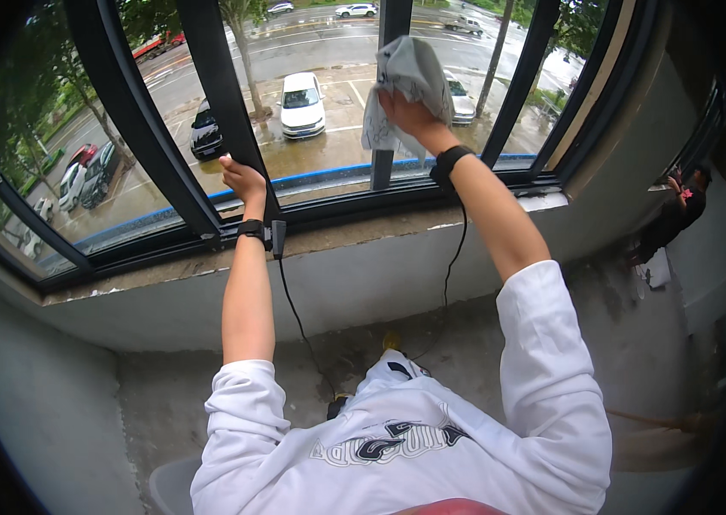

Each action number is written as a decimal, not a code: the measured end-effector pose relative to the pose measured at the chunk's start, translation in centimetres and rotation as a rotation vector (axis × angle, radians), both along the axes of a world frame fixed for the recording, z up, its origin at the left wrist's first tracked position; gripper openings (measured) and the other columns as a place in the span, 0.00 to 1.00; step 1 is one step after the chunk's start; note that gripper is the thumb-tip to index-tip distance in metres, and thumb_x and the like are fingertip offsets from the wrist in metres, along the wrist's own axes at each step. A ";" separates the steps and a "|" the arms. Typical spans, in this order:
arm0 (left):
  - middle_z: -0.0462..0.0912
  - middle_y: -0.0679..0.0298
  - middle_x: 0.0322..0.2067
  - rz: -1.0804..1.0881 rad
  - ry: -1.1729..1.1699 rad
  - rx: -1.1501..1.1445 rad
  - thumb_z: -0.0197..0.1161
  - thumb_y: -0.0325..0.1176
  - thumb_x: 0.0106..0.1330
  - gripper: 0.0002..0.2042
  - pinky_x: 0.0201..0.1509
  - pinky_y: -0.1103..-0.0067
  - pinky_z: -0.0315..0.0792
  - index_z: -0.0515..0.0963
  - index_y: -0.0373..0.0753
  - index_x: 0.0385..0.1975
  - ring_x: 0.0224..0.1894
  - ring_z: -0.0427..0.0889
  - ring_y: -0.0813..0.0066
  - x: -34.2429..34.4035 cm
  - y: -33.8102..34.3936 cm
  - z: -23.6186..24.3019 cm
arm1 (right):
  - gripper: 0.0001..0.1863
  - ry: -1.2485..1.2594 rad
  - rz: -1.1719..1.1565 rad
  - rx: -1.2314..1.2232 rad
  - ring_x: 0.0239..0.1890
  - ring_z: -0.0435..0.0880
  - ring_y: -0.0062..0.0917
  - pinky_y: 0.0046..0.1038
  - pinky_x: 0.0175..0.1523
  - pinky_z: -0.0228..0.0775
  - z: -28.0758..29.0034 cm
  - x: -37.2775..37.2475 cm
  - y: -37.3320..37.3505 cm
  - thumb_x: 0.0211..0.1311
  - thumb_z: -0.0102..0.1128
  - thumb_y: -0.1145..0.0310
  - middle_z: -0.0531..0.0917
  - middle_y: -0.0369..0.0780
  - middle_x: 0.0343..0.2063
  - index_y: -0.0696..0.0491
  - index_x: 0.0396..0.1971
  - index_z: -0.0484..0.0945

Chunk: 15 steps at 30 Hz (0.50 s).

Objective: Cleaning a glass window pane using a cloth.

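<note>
right grip (414,118) — grey cloth (412,65) around it

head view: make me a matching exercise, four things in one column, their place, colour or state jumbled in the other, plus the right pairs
Things:
1. Cloth
2. Window frame
3. Shirt
4. Parked white car

Matches:
A. Outside, beyond the window
B. Worn, sleeves bunched near the elbows
C. Held in the right hand
D. Black

Pairs: 1-C, 2-D, 3-B, 4-A

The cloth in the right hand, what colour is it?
Light grey cloth with dark markings, seen best in the head view.
</note>
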<state>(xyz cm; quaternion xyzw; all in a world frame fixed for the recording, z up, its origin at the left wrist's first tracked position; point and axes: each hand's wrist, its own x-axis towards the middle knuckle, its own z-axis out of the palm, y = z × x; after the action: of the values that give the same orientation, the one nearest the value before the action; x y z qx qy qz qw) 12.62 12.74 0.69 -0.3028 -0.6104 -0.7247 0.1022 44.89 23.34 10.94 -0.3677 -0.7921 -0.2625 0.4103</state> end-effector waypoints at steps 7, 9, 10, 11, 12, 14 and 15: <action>0.81 0.40 0.31 0.010 -0.009 0.009 0.27 0.49 0.76 0.33 0.45 0.54 0.64 0.76 0.27 0.30 0.39 0.75 0.36 2.0 -0.9 1.5 | 0.34 0.503 0.073 0.107 0.66 0.59 0.56 0.43 0.70 0.51 27.6 -1.4 -2.9 0.71 0.34 0.48 0.60 0.60 0.64 0.60 0.66 0.54; 0.80 0.43 0.25 -0.066 -0.014 0.069 0.26 0.49 0.76 0.33 0.41 0.54 0.63 0.73 0.29 0.23 0.34 0.75 0.37 2.3 -0.8 1.4 | 0.36 0.579 -0.022 0.227 0.66 0.59 0.54 0.43 0.70 0.51 30.7 -1.7 -2.1 0.70 0.34 0.47 0.58 0.58 0.65 0.57 0.68 0.52; 0.79 0.44 0.24 -0.015 -0.005 0.065 0.26 0.49 0.76 0.32 0.40 0.55 0.63 0.72 0.30 0.23 0.33 0.74 0.38 2.4 -0.6 1.5 | 0.36 0.535 -0.071 0.434 0.67 0.58 0.53 0.42 0.71 0.51 32.1 -1.1 -0.8 0.69 0.35 0.47 0.59 0.58 0.65 0.56 0.68 0.51; 0.79 0.44 0.24 -0.007 -0.011 0.056 0.26 0.49 0.76 0.32 0.39 0.55 0.63 0.71 0.30 0.22 0.32 0.74 0.38 1.5 -0.8 1.2 | 0.35 0.576 0.007 0.287 0.67 0.59 0.52 0.42 0.71 0.51 32.5 -1.8 -1.7 0.69 0.35 0.47 0.60 0.58 0.65 0.56 0.68 0.53; 0.78 0.44 0.23 -0.007 -0.019 0.047 0.26 0.48 0.76 0.32 0.39 0.55 0.62 0.71 0.30 0.22 0.32 0.74 0.38 1.2 -1.0 1.0 | 0.35 0.610 0.076 0.140 0.67 0.59 0.52 0.41 0.70 0.52 33.0 -1.9 -3.0 0.69 0.35 0.48 0.61 0.57 0.65 0.56 0.68 0.54; 0.77 0.43 0.22 -0.027 -0.037 -0.036 0.27 0.48 0.76 0.31 0.39 0.54 0.61 0.69 0.30 0.21 0.31 0.73 0.38 0.9 -0.9 0.7 | 0.35 0.579 0.037 0.189 0.66 0.61 0.51 0.41 0.70 0.53 34.9 -1.2 -1.4 0.69 0.35 0.47 0.62 0.57 0.64 0.55 0.67 0.56; 0.77 0.42 0.22 0.004 -0.022 0.001 0.27 0.48 0.76 0.31 0.39 0.54 0.61 0.69 0.30 0.21 0.31 0.73 0.37 1.1 -0.7 0.8 | 0.34 0.560 -0.002 0.248 0.66 0.62 0.51 0.41 0.70 0.54 35.5 -1.0 -0.7 0.68 0.35 0.47 0.63 0.57 0.64 0.55 0.67 0.57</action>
<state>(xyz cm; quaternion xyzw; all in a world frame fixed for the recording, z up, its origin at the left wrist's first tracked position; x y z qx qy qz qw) 13.72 12.08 1.48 -0.2935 -0.6119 -0.7281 0.0971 43.86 22.63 46.42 -0.3736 -0.6096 -0.2460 0.6544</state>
